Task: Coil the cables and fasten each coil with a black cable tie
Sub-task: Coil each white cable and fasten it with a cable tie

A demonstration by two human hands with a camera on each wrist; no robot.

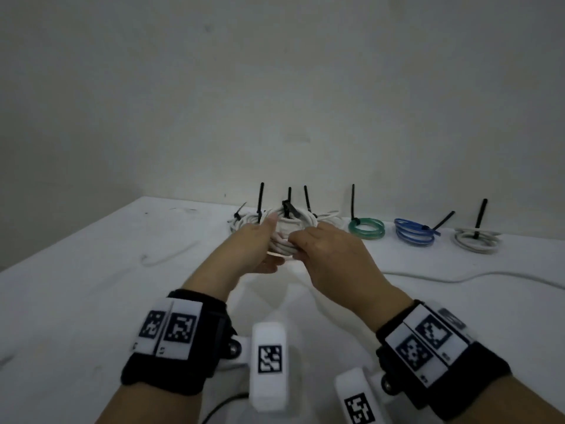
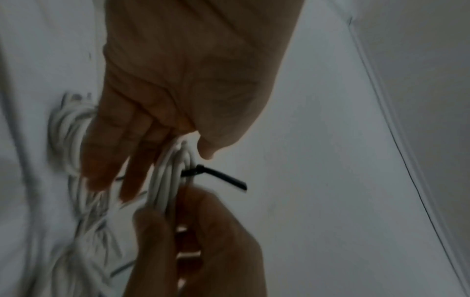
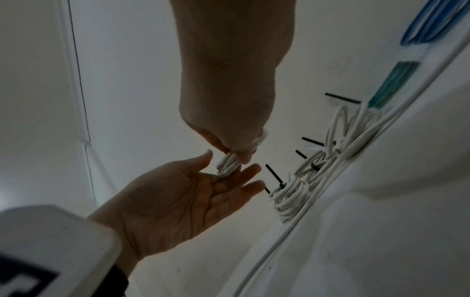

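In the head view, the right hand is gripping a white cable coil above the table, with the left hand lying flat-fingered at its nine o'clock. Tied coils are sitting toward twelve and two o'clock.

In the left wrist view, a black cable tie is circling the coil, its tail pointing to four o'clock.

In the right wrist view, the left palm is facing up with fingers extended under the pinched strands.

White coil partly hidden behind both hands, loose white cable cut off at head view's right edge, left-wrist coils motion-blurred
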